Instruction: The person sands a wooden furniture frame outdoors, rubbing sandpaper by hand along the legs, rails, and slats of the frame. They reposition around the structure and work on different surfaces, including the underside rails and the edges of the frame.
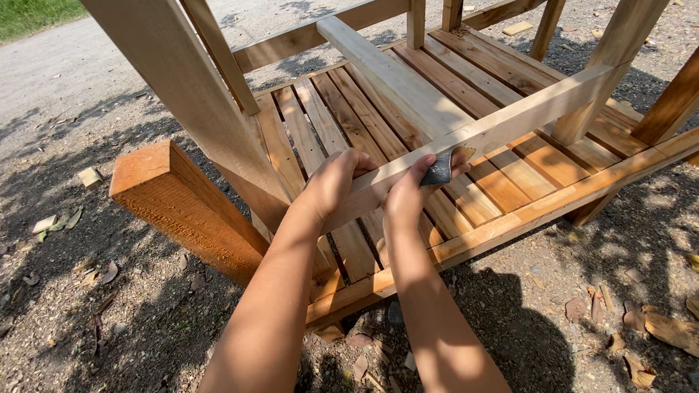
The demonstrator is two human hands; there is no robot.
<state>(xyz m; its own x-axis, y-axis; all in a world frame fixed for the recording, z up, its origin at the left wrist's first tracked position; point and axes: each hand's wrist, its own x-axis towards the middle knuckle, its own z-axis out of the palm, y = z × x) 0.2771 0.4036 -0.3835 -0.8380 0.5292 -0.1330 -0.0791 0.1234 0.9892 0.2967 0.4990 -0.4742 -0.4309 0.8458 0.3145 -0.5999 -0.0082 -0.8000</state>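
- Wooden rail (510, 120): a pale slat running from mid-frame up to the right, part of an unfinished wooden frame (189, 94); it is being sanded at its lower end.
- Sandpaper piece (439, 171): small, dark grey, pressed against the rail's near face at centre frame.
- Right hand (411, 193): closed on the sandpaper piece, fingers pinching it to the rail.
- Left hand (335, 182): wrapped over the rail just left of the right hand, steadying it.
- Slatted deck (349, 116): reddish-brown boards beneath the rail.
- Thick beam end (182, 207): orange-brown, projecting at left of frame.
- Gravel ground (87, 306): strewn with dry leaves and wood offcuts.
- Step judged: edge smoothing under way; further strokes along the rail are judged to call for steady pressure and a firm bracing grip.
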